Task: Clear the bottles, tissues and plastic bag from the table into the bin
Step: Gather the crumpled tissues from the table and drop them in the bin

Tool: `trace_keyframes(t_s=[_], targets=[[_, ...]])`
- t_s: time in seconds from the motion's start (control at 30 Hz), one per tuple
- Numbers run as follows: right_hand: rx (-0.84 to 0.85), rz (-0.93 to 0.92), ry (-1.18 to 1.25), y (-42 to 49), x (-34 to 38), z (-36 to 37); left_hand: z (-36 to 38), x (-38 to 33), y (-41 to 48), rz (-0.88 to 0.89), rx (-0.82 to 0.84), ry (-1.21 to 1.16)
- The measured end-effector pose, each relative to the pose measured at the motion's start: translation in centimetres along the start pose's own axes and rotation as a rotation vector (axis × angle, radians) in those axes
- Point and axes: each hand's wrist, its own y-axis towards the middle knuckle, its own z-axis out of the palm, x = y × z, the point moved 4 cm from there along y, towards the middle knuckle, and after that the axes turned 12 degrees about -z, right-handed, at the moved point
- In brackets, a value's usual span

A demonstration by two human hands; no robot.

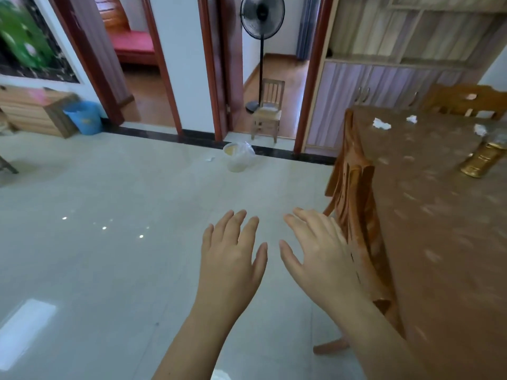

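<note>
nearest, the left hand and the right hand hang side by side, backs up, over the pale glossy tiled floor. each grip is released, fingers straight and spread, holding nothing, and the two thumbs are near but apart. just right of the right hand stands an orange-brown wooden chair, pushed against the edge of the counter, which is covered by a brown patterned cloth. farther along that counter sits a shiny gold bottle, its top blurred, and near and beyond it lie three crumpled white tissues, apart from one another. out on the floor, near the dark threshold strip, sits a pale round bin lined with a clear plastic bag, a small white scrap just beside it. behind it, in the doorway, are a small wooden chair and a black standing fan.
</note>
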Motion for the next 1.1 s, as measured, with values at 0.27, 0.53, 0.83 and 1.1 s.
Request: trace_keyframes(t_s=[0.27, 0.53, 0.83, 1.1], targets=[[-0.053, 0.08, -0.049, 8.8, -2.0, 4.5, 3.0, 4.1, 11.1, 0.085, 0.043, -0.055], [-0.176, 0.202, -0.154, 19.7, -12.0, 6.5, 9.0, 1.9, 26.4, 0.206, 0.042, -0.053], [-0.28, 0.2, -0.27, 33.6, -25.2, 5.2, 15.2, -4.7, 44.8, 0.322, -0.03, -0.119], [-0.324, 0.179, -0.341, 43.2, -33.6, 9.4, 23.0, -6.0, 56.9, 0.335, -0.022, -0.18]])
